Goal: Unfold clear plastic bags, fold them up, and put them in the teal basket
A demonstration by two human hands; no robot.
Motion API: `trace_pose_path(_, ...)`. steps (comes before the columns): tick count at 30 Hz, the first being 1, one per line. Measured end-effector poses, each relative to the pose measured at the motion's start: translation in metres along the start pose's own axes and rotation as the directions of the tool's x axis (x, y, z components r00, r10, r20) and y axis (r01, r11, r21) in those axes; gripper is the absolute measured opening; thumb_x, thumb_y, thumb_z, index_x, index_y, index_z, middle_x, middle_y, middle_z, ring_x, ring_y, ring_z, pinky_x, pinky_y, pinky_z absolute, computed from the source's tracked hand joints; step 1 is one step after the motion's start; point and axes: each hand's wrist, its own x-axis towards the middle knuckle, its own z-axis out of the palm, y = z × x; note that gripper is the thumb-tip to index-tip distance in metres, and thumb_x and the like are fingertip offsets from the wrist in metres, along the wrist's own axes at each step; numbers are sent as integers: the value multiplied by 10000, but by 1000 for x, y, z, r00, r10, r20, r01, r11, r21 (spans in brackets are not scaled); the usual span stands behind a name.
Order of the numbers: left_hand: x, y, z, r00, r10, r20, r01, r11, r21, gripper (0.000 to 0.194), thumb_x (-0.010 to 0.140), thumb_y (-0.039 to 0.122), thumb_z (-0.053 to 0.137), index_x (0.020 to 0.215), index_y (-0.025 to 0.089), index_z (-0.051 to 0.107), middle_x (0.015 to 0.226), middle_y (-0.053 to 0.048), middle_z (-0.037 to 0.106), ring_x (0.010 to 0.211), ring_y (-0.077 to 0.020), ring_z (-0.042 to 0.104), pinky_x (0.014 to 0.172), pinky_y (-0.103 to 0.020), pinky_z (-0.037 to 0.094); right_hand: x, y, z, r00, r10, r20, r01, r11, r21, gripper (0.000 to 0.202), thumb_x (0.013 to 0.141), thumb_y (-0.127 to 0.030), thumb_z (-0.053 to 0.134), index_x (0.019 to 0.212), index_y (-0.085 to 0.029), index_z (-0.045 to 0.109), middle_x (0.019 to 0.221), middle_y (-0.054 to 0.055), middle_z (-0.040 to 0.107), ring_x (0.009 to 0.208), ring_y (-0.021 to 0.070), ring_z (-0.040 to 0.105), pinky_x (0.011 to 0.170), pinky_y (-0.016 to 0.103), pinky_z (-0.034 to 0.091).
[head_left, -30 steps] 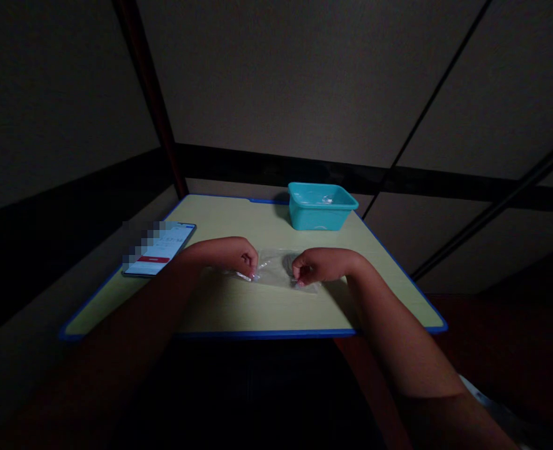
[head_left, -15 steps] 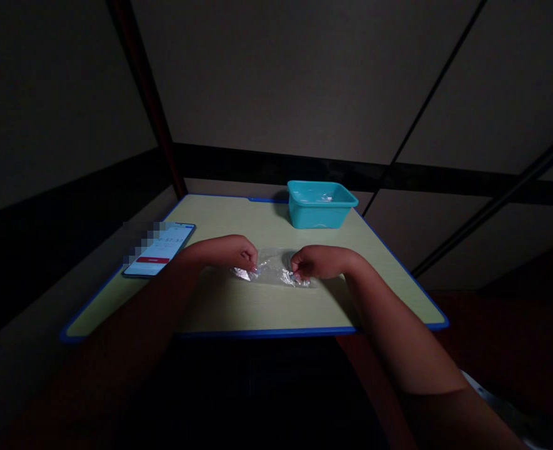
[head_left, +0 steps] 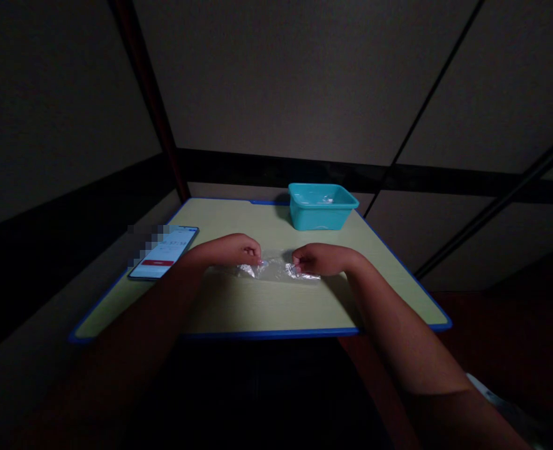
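A clear plastic bag (head_left: 275, 270) lies crinkled and shiny across the middle of the table, between my two hands. My left hand (head_left: 239, 250) is closed, its fingertips pinching the bag's left part. On the other side my right hand (head_left: 320, 259) is closed too, pinching the bag's right part with the fingers curled down. Parts of the bag are hidden under both hands. Whether anything is inside it, I cannot tell.
A turquoise plastic basket (head_left: 320, 217) stands at the back right of the table, with clear shiny plastic inside. A phone (head_left: 164, 255) with a lit screen lies at the left edge. The pale table (head_left: 257, 309) has a blue rim; a wall rises behind it.
Both hands keep their pinch on the bag and have shifted only slightly, the left a little to the right. The whole view has moved a touch. The basket and phone stay in place.
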Motion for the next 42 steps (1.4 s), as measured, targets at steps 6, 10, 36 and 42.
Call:
trace_pose_path(6,1,-4,-1,999,-26,-41,24,998,-52,248,685,384,622,793,162,647,746,-14,648,689,-130,559,619,-224,379,4,9,0,998,-22,-54,22,1000,-9,136,750,-82,486,793,-127,607,704,8,583,620,102,467,588,226,356)
trace_pose_path(10,2,-7,-2,995,-21,-101,17,999,-38,223,685,364,601,749,154,643,708,-12,640,665,-132,554,607,-230,377,6,13,-1,991,-17,-133,18,1000,7,130,763,-108,489,813,-129,607,745,25,609,646,110,496,616,229,373)
trace_pose_path(36,17,-15,9,930,-39,-366,73,994,81,221,712,344,540,729,149,642,746,-33,652,721,-161,567,648,-246,402,14,24,-6,891,314,-327,-410,866,-286,228,798,-265,545,909,-130,692,917,121,689,756,189,589,559,243,333)
trace_pose_path(42,21,-22,11,926,-55,-373,73,997,36,180,679,318,563,715,156,633,721,-25,641,700,-157,563,641,-245,407,20,32,-3,858,336,-388,-439,872,-215,176,779,-210,561,886,-144,685,895,115,689,760,189,595,572,235,347)
